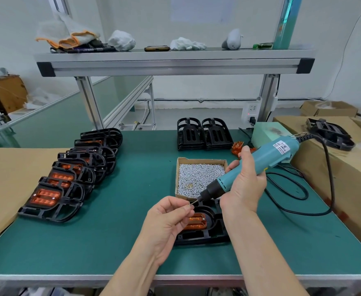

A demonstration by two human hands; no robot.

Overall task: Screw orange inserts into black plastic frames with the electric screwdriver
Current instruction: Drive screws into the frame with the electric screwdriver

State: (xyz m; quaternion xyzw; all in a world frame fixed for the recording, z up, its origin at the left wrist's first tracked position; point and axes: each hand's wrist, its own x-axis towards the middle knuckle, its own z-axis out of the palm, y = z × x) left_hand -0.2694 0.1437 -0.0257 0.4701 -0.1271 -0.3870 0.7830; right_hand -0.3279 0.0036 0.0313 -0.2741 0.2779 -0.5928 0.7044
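Note:
My right hand (246, 180) grips a teal electric screwdriver (258, 165), its bit slanting down to the left. My left hand (167, 221) pinches a small screw (189, 205) at the bit's tip. Below both hands lies a black plastic frame (207, 233) with an orange insert (196, 221) seated in it, partly hidden by my left hand. A cardboard box of silver screws (198, 176) sits just behind it.
A row of several black frames with orange inserts (68, 178) overlaps along the left. Two stacks of empty black frames (204, 134) stand at the back, loose orange inserts (237, 147) beside them. The screwdriver's black cable (299, 195) loops at the right near cardboard boxes (346, 167).

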